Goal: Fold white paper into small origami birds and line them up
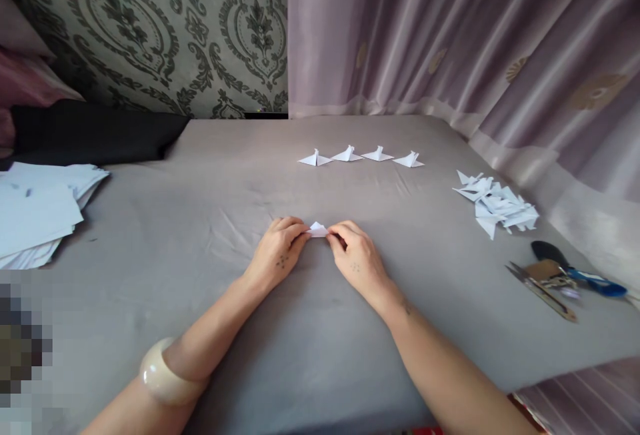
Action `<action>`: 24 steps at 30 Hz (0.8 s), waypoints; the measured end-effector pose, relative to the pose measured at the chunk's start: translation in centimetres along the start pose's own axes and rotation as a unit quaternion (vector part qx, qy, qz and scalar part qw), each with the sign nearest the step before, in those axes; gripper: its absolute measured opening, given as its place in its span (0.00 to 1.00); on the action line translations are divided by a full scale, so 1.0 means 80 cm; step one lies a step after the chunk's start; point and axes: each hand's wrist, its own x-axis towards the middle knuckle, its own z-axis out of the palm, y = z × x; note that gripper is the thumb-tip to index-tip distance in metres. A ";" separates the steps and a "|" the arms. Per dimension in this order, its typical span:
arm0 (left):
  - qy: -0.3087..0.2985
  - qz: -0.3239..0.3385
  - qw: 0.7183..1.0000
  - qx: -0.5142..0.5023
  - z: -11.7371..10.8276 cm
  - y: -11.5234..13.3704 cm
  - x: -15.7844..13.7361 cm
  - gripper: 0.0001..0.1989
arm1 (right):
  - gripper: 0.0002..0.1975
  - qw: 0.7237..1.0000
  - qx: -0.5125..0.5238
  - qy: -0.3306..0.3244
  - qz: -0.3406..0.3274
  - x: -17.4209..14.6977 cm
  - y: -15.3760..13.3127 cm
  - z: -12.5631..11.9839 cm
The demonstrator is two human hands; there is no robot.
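My two hands met low over the grey cloth (pixel 240 201), one at each end of a small piece of folded white paper (pixel 319 231). My left hand (pixel 283 248) pinched its left end between thumb and fingers, and my right hand (pixel 357 255) gripped the right end the same way, so neither was nearer to it than the other. The paper's long axis ran crosswise, from one hand to the other, with a small peak rising at its middle in the gap between my fingertips. Whether its underside rested on the cloth or hung just above it, I could not tell.

Straight beyond that paper stood the leftmost of four folded paper figures (pixel 349 154); the other three ran off to the right in a row set roughly parallel to the paper's long axis, so my right hand was the closer one to most of the row. A pile of folded white paper pieces (pixel 505 207) lay farther over on my right, with a blue-handled tool (pixel 597 283) and a slim pointed tool (pixel 545 295) nearer to me beside it. The stack of white sheets (pixel 37 208) lay well apart on my left, nearer my left hand.
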 end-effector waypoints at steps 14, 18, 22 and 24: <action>0.021 -0.014 0.996 -0.086 -0.014 0.021 0.000 0.10 | 0.08 0.999 0.029 0.031 -0.016 -0.003 -0.008 -0.018; -0.045 -0.056 0.988 -0.140 -0.019 0.027 0.000 0.11 | 0.07 0.998 0.061 0.013 0.001 -0.002 -0.005 -0.021; -0.074 -0.127 0.975 -0.169 -0.023 0.030 0.000 0.09 | 0.09 0.994 0.103 -0.018 0.023 -0.002 -0.006 -0.025; -0.079 -0.136 0.972 -0.174 -0.025 0.030 0.000 0.08 | 0.07 0.992 0.116 -0.042 0.034 -0.002 -0.007 -0.027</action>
